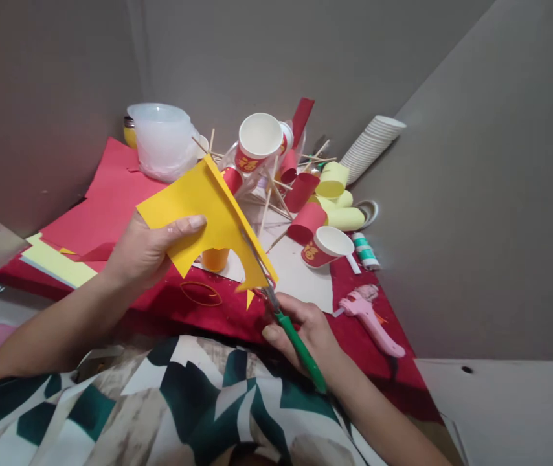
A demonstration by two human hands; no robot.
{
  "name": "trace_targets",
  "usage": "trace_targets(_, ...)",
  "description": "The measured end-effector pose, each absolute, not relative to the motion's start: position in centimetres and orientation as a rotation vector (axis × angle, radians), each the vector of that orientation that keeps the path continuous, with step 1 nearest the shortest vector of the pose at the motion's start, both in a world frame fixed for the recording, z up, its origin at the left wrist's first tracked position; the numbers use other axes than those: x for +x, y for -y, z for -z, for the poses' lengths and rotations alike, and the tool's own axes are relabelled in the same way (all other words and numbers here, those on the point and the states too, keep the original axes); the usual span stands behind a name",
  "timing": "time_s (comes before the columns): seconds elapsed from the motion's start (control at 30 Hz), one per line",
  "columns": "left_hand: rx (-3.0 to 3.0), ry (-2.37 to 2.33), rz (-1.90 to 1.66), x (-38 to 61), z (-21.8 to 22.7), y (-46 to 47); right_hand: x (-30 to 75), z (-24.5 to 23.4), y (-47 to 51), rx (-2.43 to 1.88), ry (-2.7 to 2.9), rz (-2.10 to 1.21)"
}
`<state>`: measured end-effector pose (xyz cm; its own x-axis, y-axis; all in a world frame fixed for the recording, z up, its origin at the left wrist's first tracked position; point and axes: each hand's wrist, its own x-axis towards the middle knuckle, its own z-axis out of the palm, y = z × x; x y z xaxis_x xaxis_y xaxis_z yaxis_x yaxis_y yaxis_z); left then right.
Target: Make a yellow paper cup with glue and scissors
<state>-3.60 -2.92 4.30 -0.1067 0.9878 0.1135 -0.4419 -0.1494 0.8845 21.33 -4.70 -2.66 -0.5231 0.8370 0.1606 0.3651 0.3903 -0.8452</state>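
Observation:
My left hand (147, 252) pinches a yellow paper sheet (199, 210) by its left part, thumb on top, and holds it up above the red cloth (208, 310). My right hand (308, 333) grips green-handled scissors (296, 340); their blades reach up into the sheet's lower right edge. A small yellow scrap (250, 298) hangs just below the cut. The sheet has jagged notches along its bottom.
Behind the sheet lie red-and-white paper cups (257, 139), red and yellow paper rolls (327, 194), wooden sticks, a stack of white cups (371, 145), a plastic tub (162, 136), a pink glue gun (371, 317), tape (364, 249), and red and yellow sheets (87, 226). Grey walls enclose everything.

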Motion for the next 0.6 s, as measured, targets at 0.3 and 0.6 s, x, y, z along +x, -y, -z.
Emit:
trace_targets(0.3,1.263,-1.195,-1.465,-3.5,-4.9,4.1,22.1,2.6,4.9,-1.088,2.129,-0.897)
trace_targets(0.6,1.366,-1.299,-1.37,-3.3,-5.5,4.2,22.2,2.8,4.8,-1.008,1.984,-1.05)
